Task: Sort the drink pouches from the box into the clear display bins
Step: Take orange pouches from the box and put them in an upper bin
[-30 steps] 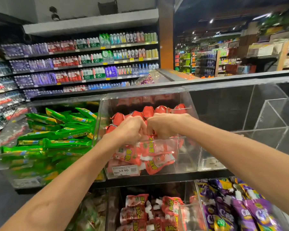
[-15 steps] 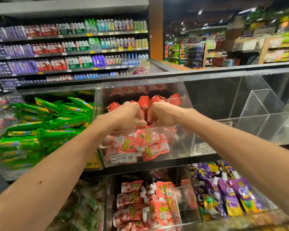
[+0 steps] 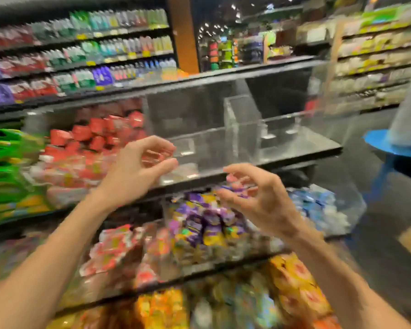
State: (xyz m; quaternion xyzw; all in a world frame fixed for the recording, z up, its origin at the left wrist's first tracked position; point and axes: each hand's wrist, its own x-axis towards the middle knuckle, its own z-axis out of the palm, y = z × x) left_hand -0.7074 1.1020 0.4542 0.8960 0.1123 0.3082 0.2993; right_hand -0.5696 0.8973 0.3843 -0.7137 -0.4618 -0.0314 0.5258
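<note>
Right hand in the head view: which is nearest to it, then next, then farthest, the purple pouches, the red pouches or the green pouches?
1. Purple drink pouches: just below the right hand.
2. Red drink pouches: in the clear bin, up and left.
3. Green drink pouches: far left edge.

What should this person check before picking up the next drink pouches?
1. Left hand free: ok, fingers loosely curled and holding nothing.
2. Right hand free: ok, also holding nothing.
3. Red pouches settled inside their bin: ok.
4. Space to fill: ok, the clear bin right of the red one looks bare.
5. Supply box within sight: not ok, it is out of frame.
6. View sharp enough to match flavours: not ok, heavy motion blur.
</note>
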